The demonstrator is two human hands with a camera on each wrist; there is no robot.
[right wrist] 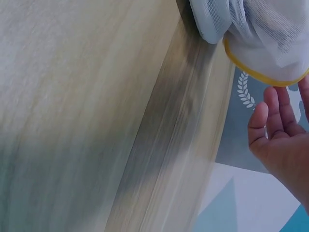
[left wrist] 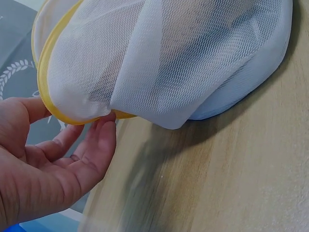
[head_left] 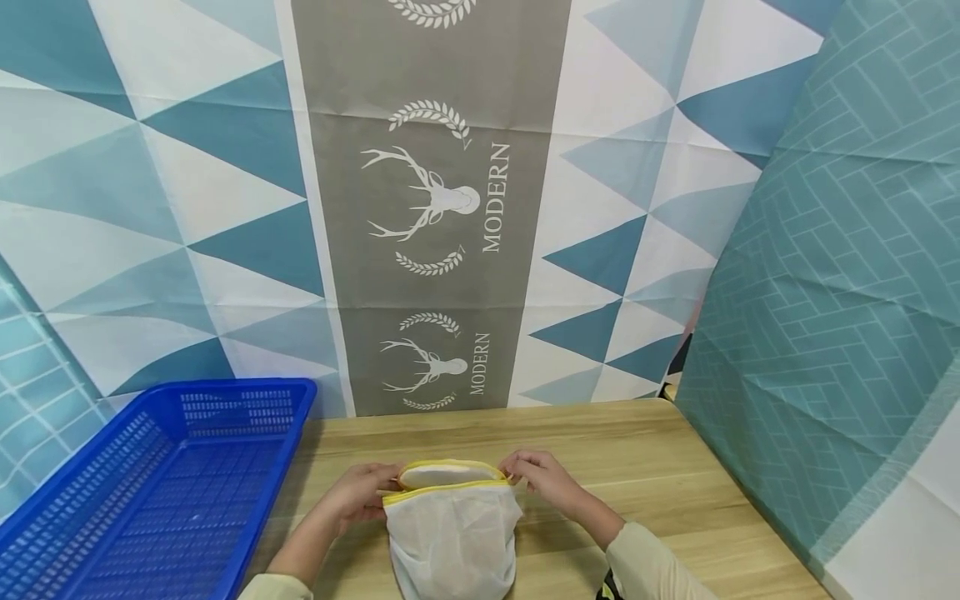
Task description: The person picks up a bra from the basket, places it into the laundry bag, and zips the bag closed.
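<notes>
A white mesh bag [head_left: 453,542] with yellow trim lies on the wooden table, its mouth toward the far side. Within the opening shows a pale inner surface [head_left: 450,476]; I cannot tell what else the bag contains. My left hand [head_left: 366,492] pinches the left end of the yellow-edged rim. In the left wrist view, its fingertips [left wrist: 108,121] meet the yellow edging [left wrist: 46,92] from below. At the opposite end of the rim, my right hand [head_left: 543,481] pinches the edge. The right wrist view shows its other fingers [right wrist: 273,108] loosely bent beside the edging, with the thumb out of sight.
A blue plastic basket [head_left: 258,492] with perforated walls stands at the left. The wooden table [head_left: 637,450] extends to the right. Behind it hangs a patterned cloth [head_left: 427,275] with deer heads, and a teal cloth [head_left: 832,333] hangs along the right side.
</notes>
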